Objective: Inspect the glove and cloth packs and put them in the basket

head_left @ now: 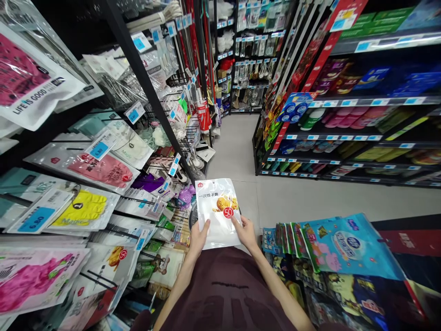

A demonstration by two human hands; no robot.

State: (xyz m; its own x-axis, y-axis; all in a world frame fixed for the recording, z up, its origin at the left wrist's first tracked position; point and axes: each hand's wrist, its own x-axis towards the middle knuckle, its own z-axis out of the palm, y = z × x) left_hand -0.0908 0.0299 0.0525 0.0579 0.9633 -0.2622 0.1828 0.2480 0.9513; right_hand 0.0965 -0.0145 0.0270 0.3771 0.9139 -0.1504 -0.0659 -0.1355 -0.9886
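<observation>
A white packet of disposable gloves [215, 232] is held upright in front of my body, its printed side facing me. Fried chicken and a red circle with "50" are pictured on it. My left hand [199, 238] grips the lower left edge, thumb on the front. On the opposite edge my right hand [245, 233] pinches the packet, its thumb near the red circle. The fingers behind the packet are hidden. Similar-looking white packets [117, 257] hang on the hooks to my left.
Hanging glove packets [82, 207] and price tags line the left rack. Bottles and pouches fill the right shelves [358, 103]. Blue bags [347, 246] jut out at the lower right. A grey-floored aisle [236, 142] runs ahead to a back display of hanging utensils [253, 71].
</observation>
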